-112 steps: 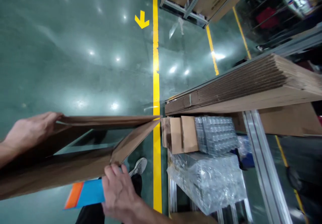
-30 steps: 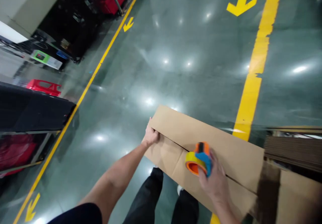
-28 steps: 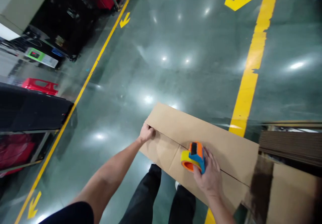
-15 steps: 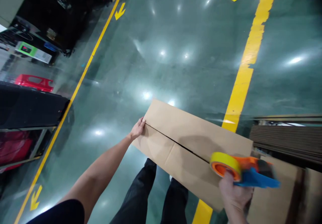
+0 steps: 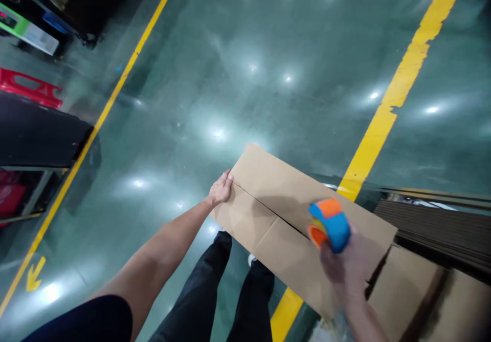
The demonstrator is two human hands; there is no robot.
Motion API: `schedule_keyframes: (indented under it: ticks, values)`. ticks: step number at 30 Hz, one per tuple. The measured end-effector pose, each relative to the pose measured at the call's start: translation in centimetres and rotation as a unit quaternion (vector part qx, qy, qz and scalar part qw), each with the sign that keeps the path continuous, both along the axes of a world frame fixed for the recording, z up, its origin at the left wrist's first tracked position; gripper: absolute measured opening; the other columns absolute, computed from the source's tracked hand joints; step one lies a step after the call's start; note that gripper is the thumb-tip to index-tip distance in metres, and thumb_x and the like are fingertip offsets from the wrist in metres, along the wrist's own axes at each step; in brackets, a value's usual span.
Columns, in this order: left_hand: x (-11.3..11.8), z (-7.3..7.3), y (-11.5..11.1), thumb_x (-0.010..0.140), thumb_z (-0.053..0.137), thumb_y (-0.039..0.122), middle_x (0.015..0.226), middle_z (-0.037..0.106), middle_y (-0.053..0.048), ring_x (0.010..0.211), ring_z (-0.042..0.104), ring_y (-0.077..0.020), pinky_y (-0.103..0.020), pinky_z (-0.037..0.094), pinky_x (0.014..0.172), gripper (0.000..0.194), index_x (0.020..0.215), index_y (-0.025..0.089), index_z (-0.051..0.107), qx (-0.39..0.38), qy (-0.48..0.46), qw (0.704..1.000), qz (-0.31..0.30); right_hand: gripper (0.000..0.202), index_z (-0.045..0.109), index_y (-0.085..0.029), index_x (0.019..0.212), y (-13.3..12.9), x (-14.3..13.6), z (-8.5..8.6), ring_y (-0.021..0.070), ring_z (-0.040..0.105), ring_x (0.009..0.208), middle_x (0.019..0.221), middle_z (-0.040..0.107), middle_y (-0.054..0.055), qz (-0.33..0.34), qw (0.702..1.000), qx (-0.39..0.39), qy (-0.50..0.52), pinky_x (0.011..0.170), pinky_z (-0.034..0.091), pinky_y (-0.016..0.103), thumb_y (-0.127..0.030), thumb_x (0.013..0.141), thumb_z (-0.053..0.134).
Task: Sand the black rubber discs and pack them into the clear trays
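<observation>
Gripping the dispenser (image 5: 338,230), the right hand (image 5: 355,260) has its fingers curled around it, blurred, above the box (image 5: 284,175) and towards its right end. The left hand (image 5: 221,187) is closed on the left edge, by the seam (image 5: 268,208). The step looks like steadying the shut flaps; the next move seems to call for a firm left hold and the dispenser aligned with the seam. Beyond the right corner lies stacked cardboard (image 5: 441,234).
</observation>
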State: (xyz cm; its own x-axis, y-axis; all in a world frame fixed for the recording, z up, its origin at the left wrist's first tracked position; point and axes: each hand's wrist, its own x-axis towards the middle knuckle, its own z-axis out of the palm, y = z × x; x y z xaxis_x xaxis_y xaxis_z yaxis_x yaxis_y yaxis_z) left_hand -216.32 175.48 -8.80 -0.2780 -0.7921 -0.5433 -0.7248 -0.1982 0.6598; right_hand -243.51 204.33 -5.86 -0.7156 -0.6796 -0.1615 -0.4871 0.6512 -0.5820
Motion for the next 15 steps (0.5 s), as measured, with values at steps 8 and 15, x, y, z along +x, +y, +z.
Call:
schedule_keyframes:
  ticks: [8, 15]
  values:
    - [0.7, -0.6, -0.8, 0.099, 0.062, 0.051, 0.149, 0.061, -0.016, 0.142, 0.052, -0.0321, -0.058, 0.032, 0.124, 0.051, 0.139, 0.019, 0.063, 0.038, 0.053, 0.998, 0.025, 0.073, 0.044, -0.036, 0.158, -7.2, 5.3, 0.6, 0.0250, 0.060, 0.089, 0.109, 0.057, 0.009, 0.415, 0.902, -0.046, 0.110, 0.078, 0.056, 0.037, -0.019, 0.089, 0.065]
    - [0.1, 3.2, 1.7, 0.094, 0.063, 0.054, 0.146, 0.062, -0.013, 0.143, 0.049, -0.0332, -0.043, 0.039, 0.121, 0.054, 0.138, 0.023, 0.064, 0.090, 0.112, 0.985, 0.098, 0.088, 0.024, -0.037, 0.166, -7.8, 5.3, -0.2, 0.0247, 0.058, 0.090, 0.110, 0.052, 0.009, 0.417, 0.899, -0.016, 0.136, 0.071, 0.053, 0.033, -0.016, 0.090, 0.064]
